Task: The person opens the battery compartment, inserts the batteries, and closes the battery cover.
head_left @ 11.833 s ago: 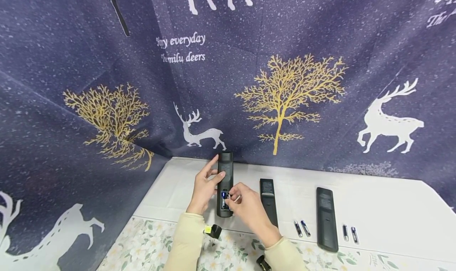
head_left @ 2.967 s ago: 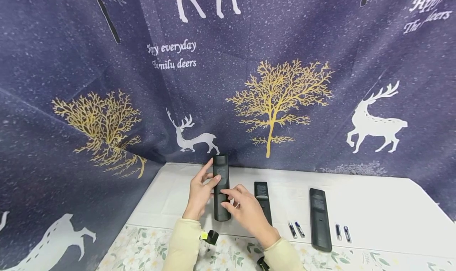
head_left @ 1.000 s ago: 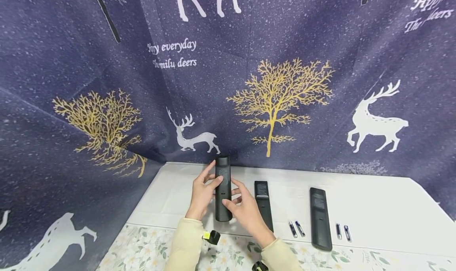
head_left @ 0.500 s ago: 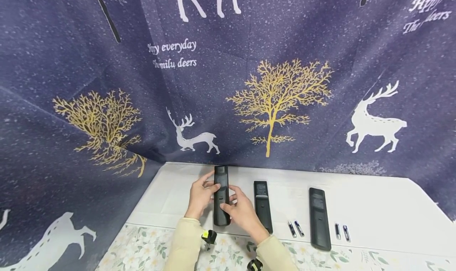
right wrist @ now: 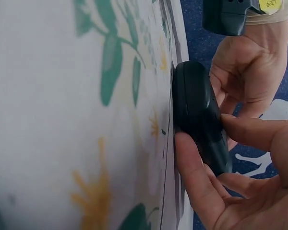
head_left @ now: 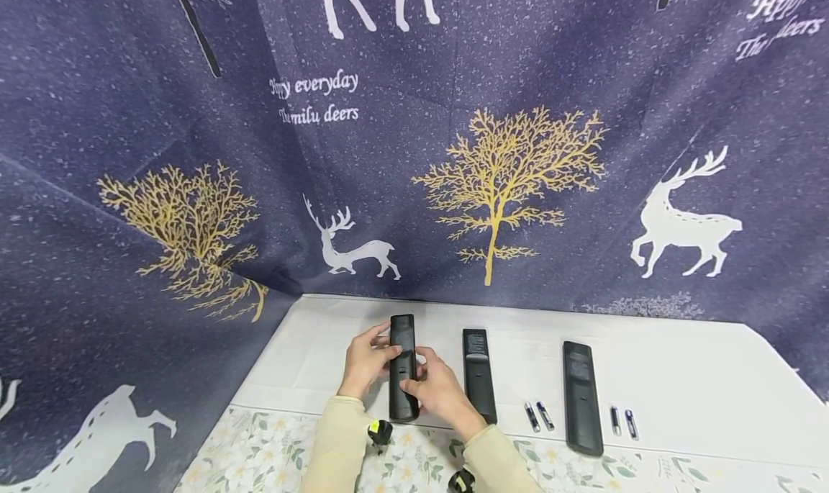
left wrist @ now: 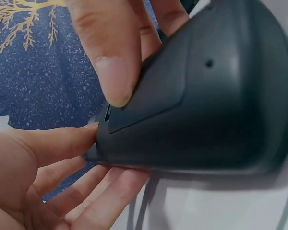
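A black remote control [head_left: 403,403] lies back side up between both hands, its battery cover fitted. My left hand [head_left: 363,363] grips its left edge, thumb on the back and fingers along the side. From the right, my right hand [head_left: 447,391] holds it, thumb pressing near the cover's notch. In the left wrist view, the remote's rounded end [left wrist: 230,110] shows the cover seam and a small hole. The right wrist view shows the remote [right wrist: 197,103] low against the tabletop, with fingers on both of its sides. The remote's button side is hidden.
A second black remote [head_left: 478,378] lies just right of the right hand, and a third remote [head_left: 583,399] farther right. Two batteries [head_left: 539,416] lie between them; two more batteries [head_left: 624,422] sit at the far right. A dark printed cloth [head_left: 363,176] hangs behind the white table [head_left: 518,327].
Earlier, the held remote's compartment was open with batteries showing and the right hand at them; now the cover is on. Over the last second both hands have lowered the remote toward the table's front.
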{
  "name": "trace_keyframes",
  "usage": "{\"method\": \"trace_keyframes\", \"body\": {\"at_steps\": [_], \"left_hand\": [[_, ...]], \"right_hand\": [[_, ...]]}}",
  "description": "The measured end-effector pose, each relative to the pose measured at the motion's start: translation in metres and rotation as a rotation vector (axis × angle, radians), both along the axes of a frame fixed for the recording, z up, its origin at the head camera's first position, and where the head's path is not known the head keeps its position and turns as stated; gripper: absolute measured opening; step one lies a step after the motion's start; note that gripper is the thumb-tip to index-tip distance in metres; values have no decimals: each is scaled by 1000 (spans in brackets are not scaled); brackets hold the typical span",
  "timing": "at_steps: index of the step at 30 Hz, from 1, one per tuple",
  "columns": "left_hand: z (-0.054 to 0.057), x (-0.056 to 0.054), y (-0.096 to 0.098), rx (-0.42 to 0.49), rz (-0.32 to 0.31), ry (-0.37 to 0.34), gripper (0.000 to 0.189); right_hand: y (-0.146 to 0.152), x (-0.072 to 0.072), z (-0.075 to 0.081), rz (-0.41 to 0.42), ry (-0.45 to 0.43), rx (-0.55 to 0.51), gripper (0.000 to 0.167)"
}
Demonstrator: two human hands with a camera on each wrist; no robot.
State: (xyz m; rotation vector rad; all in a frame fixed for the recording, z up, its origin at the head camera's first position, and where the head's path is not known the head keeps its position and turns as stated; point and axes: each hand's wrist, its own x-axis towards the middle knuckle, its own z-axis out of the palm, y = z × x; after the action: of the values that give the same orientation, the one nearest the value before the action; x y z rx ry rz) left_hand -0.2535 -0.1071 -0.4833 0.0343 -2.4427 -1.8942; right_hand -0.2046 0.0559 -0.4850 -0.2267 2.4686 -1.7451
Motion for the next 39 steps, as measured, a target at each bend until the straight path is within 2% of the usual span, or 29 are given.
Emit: {"method": "trace_keyframes", "body": {"at_steps": [9,17,21,27,33,39], "left_hand": [[-1,2,-2,-50,3,-2,60],[-4,1,-3,-43,8,-19,60],[-5,0,-3,-115,18,12,59],[-7,0,-3,-241,58,78,55],[-11,0,-3,-307,87,128,49],[-8,1,5,-382,169,146,44]], "right_hand": [[-2,-1,0,24,-45,30,78],[-6,0,0,12,76,234,72],[-6,0,-1,9,93,275,66],[-4,0,-2,20,74,286,69],[-4,1,-1,24,66,296,71],[1,6,3,27,75,293,66]]}}
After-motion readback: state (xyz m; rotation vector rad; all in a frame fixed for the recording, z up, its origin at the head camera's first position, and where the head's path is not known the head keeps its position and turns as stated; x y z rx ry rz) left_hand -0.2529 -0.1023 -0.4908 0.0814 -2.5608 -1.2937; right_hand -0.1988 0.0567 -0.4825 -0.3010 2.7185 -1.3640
